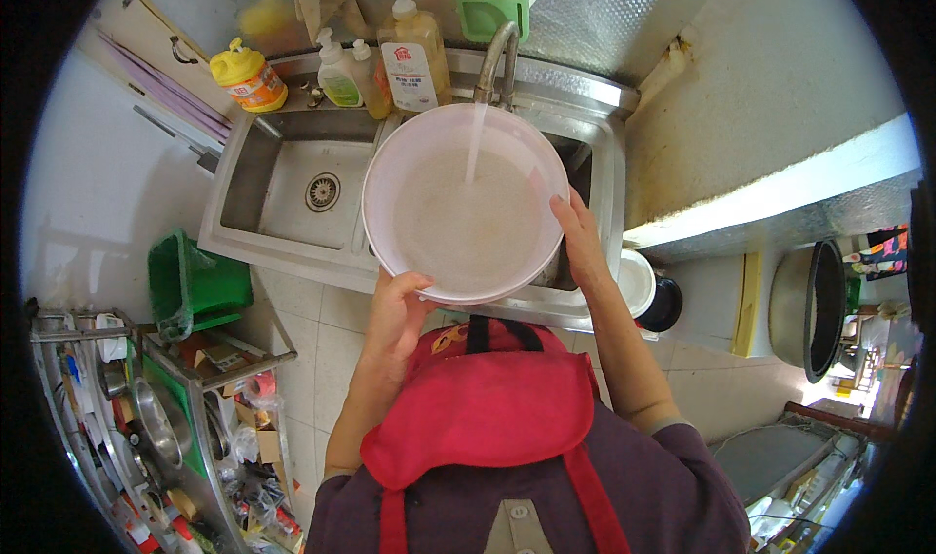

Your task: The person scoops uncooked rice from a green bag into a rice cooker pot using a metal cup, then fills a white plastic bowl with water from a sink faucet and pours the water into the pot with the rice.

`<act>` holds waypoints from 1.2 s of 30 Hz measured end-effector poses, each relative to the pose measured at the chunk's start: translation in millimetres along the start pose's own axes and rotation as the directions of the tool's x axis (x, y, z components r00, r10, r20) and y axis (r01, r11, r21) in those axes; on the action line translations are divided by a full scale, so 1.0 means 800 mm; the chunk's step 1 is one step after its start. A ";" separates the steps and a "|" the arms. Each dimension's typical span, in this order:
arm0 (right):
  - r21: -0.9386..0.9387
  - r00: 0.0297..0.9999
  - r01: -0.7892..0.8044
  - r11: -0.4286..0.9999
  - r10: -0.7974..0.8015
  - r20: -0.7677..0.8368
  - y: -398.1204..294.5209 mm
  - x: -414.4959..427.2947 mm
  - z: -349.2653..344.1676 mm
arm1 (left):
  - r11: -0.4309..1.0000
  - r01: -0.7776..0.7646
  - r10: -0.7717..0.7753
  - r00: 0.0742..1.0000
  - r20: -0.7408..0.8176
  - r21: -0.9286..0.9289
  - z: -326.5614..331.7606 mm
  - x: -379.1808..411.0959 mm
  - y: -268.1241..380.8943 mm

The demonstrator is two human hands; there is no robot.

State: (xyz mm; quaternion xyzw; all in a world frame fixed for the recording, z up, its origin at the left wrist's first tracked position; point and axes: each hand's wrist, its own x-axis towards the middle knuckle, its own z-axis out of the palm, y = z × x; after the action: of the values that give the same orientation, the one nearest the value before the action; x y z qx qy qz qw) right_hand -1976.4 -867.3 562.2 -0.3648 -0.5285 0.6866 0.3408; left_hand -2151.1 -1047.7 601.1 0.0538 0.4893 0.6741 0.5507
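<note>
A large whitish plastic basin (377,210) is held over the right bowl of a steel double sink. Pale grains that look like rice (468,225) cover its bottom. From the curved metal faucet (499,53) a stream of water (475,145) falls into it. My left hand (398,302) grips the near left rim, thumb on top. On the right side, my right hand (579,236) holds the rim, its fingers partly hidden behind the wall. The basin hides most of the right sink bowl.
Left of the basin lies the left sink bowl (307,218) with its drain. Pump bottles (413,64) and a yellow jug (248,77) line the sink's back edge. A green bin (212,283) and a cluttered metal rack (194,386) stand at left; a white bucket (635,283) is at right.
</note>
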 end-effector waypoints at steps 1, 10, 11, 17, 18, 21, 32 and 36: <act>0.005 1.000 -0.001 1.000 0.001 0.002 0.001 0.001 -0.001 | 1.000 -0.001 0.001 1.000 -0.002 0.002 0.001 0.000 0.000; 0.076 0.994 -0.091 0.993 0.086 0.074 -0.002 0.008 -0.020 | 1.000 0.002 -0.002 0.998 -0.059 0.001 0.000 0.002 -0.003; 0.139 0.989 -0.132 0.981 0.120 0.090 0.001 0.013 -0.030 | 1.000 0.004 -0.004 0.998 -0.060 0.001 0.001 0.002 -0.002; -0.077 0.987 -0.158 0.984 0.155 -0.050 -0.012 0.084 -0.060 | 0.999 -0.018 0.016 0.996 -0.083 -0.028 -0.002 0.003 -0.006; -0.077 0.990 -0.128 0.989 0.123 -0.065 -0.006 0.102 -0.064 | 1.000 -0.007 0.004 0.996 -0.087 -0.027 -0.003 0.003 -0.006; -0.250 0.998 -0.064 0.966 0.069 0.013 0.010 0.158 -0.059 | 1.000 0.009 -0.012 0.995 -0.104 -0.029 -0.004 0.003 -0.005; -0.530 0.937 0.088 0.843 0.110 0.331 0.055 0.272 0.011 | 0.997 0.025 -0.034 0.993 -0.115 -0.078 0.009 0.001 0.004; -0.672 0.849 0.302 0.676 0.130 0.513 0.021 0.268 0.043 | 0.996 0.001 -0.012 0.991 -0.130 -0.088 -0.003 0.000 -0.002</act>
State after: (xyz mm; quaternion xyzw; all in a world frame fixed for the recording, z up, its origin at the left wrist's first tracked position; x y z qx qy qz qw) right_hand -2115.0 -704.4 522.1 -0.2434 -0.8466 0.4713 0.0429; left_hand -2151.8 -1049.1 598.6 -0.0164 0.4943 0.6953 0.5215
